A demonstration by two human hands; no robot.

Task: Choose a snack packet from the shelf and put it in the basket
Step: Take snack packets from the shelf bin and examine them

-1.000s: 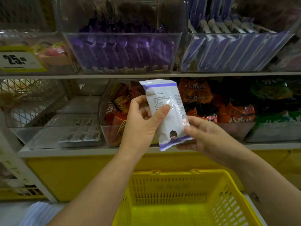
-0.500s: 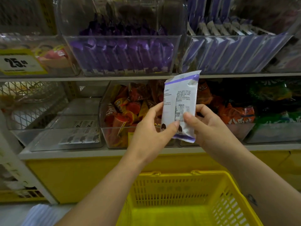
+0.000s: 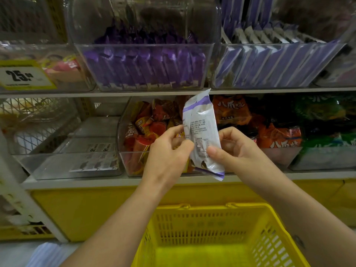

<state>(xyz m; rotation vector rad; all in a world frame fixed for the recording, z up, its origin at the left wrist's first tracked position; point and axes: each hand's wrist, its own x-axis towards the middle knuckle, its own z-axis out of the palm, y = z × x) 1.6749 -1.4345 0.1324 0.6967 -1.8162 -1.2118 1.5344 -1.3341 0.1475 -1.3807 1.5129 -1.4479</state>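
Snack packet point(image 3: 200, 122): white, with a purple band near each end and the printed-text side facing the camera. It is held in the air in front of the lower shelf point(image 3: 77, 182), roughly upright, with the top end leaning a little to the left. It is not in the basket.

Left hand point(image 3: 165, 158): thumb and fingers pinch the packet's left edge at about mid-height. Right hand point(image 3: 238, 149): thumb pressed on the lower front, fingers curled round behind. Both hands are closed on the packet, and the sealed bottom end sticks out below them.

Directly below the grip: yellow plastic basket point(image 3: 208, 224) with slotted walls and an open top, well apart from the packet. Nothing can be seen inside the part that shows.

Directly behind the grip: clear bin point(image 3: 123, 132) of red and orange wrappers on the lower shelf. To the right of the grip are orange packets point(image 3: 231, 110) with large white characters, and further right green packets point(image 3: 317, 110). To the left of the grip is a low clear tray point(image 3: 77, 166) with a printed label lying flat in it.

Above the grip, on the upper shelf point(image 3: 57, 94): a clear bin of purple packets point(image 3: 146, 68) standing in a row. Up and to the right is a bin of blue-and-white packets point(image 3: 269, 64), leaning. Far up and to the left is a yellow price tag point(image 3: 19, 76) reading 25.
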